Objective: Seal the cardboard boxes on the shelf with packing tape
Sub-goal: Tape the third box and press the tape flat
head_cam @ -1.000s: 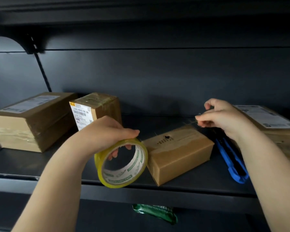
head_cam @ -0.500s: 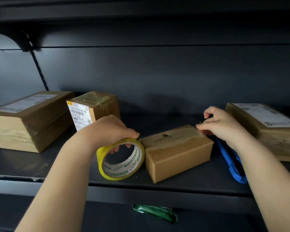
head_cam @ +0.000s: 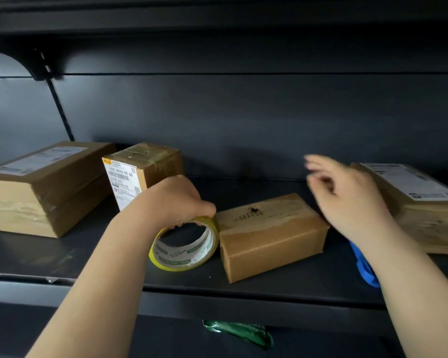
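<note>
Our left hand (head_cam: 173,200) is gripping the tape roll (head_cam: 185,245) from above, fingers curled over its rim, holding it on edge on the shelf (head_cam: 62,257) against the near-left corner of the small box (head_cam: 269,236). We are holding our right hand (head_cam: 347,200) in the air, blurred, fingers loosely spread and holding nothing, just above that box's far right end. Beneath our right wrist a blue tool (head_cam: 365,267) is lying.

The dark shelf (head_cam: 62,254) carries four boxes: two (head_cam: 44,187) (head_cam: 145,169) beyond the left fingers, one (head_cam: 272,236) between both hands, one (head_cam: 422,208) behind the right fingers.
</note>
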Motion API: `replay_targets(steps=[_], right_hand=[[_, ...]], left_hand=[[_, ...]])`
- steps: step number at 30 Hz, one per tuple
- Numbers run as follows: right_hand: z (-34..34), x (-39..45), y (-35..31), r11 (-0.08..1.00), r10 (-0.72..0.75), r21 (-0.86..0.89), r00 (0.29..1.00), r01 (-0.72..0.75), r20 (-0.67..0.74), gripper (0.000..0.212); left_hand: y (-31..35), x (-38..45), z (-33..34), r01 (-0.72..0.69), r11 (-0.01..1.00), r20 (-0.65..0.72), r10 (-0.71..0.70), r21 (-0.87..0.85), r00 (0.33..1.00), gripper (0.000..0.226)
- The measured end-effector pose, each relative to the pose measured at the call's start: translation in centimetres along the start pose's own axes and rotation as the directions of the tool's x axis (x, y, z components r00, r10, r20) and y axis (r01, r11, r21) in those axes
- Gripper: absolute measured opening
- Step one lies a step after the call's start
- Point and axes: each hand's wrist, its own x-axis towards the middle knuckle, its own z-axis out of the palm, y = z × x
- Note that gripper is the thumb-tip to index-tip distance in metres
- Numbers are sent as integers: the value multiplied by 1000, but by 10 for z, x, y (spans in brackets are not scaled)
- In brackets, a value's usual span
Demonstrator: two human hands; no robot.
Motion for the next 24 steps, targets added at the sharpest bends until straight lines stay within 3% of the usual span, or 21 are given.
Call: replay_targets(steps=[1,3,5,6,11,20,22,24], right_hand=[[-1,-1,-16,984,-181,10,978,181,100,42],[11,-6,-42,911,-386,55,801,408,458,56],[25,-12,-50,901,-350,71,620,428,702,63],[29,-14,-48,912,-320,70,595,404,737,66],[20,-17,-21,955,-207,-20,712,297,670,94],[10,-22,-2,997,-1,-64,807,48,591,88],[9,-22,-3,987,22,-144,836,68,549,93],[12,-22,-16,948,-75,-237,873,213,483,97]], left_hand=[[0,0,1,-7,1000,-10,7,-5,1000,29],[0,0,3,-26,1000,-35,26,-13,999,29],[-1,1,4,-28,1000,-51,28,-4,998,31],[-2,1,4,-20,1000,-55,21,6,998,32],[-4,2,3,16,1000,-57,-15,13,998,41],[-6,-2,3,8,999,-68,-12,-53,998,39],[-5,-2,5,-6,998,-81,1,-57,997,38],[-4,-3,8,-28,999,-99,24,-38,995,36]])
